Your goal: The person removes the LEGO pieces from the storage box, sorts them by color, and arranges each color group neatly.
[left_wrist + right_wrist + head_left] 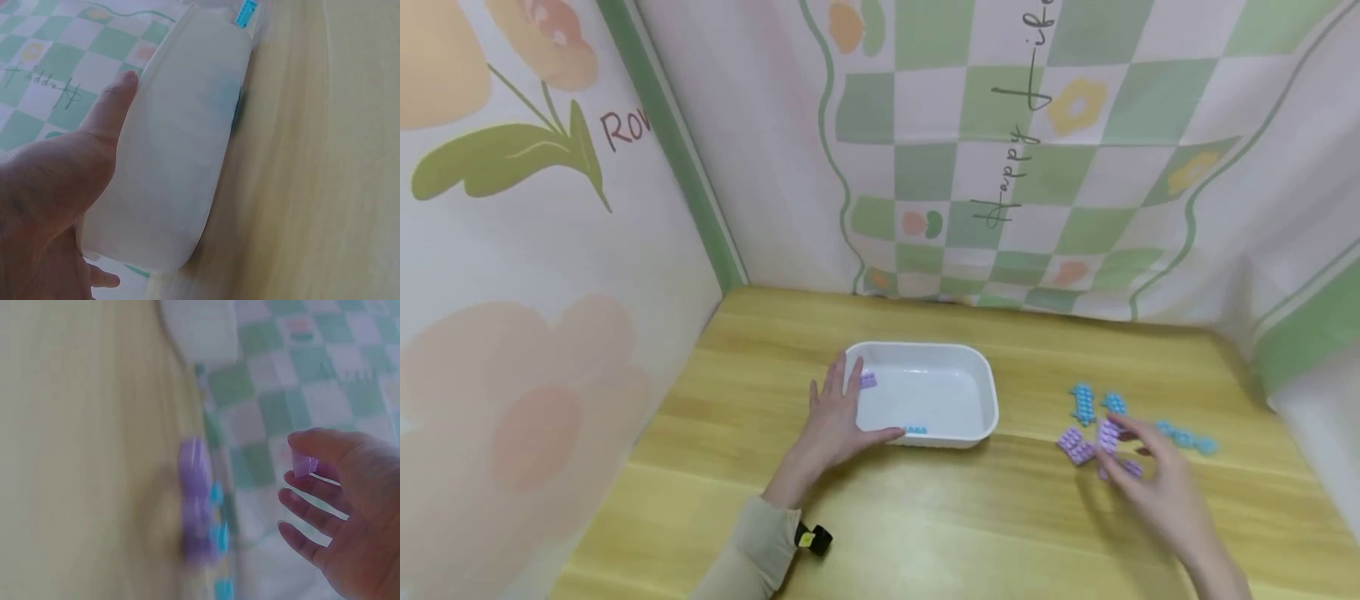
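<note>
A white rectangular tray (925, 400) sits on the wooden table, with a purple brick (868, 381) at its left end and a blue brick (915, 430) along its near wall. My left hand (831, 425) rests on the tray's left end, fingers spread over the rim and thumb along the near edge. On the right, my right hand (1161, 475) pinches a purple studded brick (1108, 435) between thumb and index finger, above the table. Other purple bricks (1077, 447) lie beside and under that hand. In the right wrist view the held purple brick (303, 464) shows between the fingertips.
Blue studded pieces (1083, 404) lie behind the purple ones, with more blue pieces (1185, 437) to the right of the right hand. A checked curtain (1000, 150) hangs behind the table's (940, 525) back edge. Patterned fabric (550, 350) covers the left side.
</note>
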{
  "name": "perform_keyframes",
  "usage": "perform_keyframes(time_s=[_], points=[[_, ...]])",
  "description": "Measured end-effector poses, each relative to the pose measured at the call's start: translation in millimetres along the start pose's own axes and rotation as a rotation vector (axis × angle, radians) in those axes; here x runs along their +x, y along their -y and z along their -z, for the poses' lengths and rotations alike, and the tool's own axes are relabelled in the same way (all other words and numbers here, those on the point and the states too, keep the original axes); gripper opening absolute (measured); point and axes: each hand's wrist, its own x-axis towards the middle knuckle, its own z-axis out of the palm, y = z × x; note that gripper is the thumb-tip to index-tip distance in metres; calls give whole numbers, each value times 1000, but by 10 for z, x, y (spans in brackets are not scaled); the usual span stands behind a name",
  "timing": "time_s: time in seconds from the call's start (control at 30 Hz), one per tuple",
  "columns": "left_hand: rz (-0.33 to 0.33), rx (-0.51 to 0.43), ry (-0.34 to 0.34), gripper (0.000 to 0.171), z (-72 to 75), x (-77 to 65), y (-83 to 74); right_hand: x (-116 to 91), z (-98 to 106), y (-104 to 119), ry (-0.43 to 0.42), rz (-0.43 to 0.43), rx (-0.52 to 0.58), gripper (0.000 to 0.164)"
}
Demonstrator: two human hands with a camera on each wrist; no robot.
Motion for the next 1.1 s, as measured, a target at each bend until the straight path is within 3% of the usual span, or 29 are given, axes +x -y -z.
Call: perform_keyframes(time_s=[0.23,0.43,0.8,1.1], points=[[5,-4,6,137,12,-28,-27,-229,323,-464,32,-60,-165,63],[5,2,13,137,-2,-33,-46,-310,437,-601,159,-157,-236,52],[4,0,24,135,10,-45,-63,-320,370,-697,279,-200,-273,50],[4,0,18,135,5,-43,-65,-350,283,-754,238,-128,-268,48]])
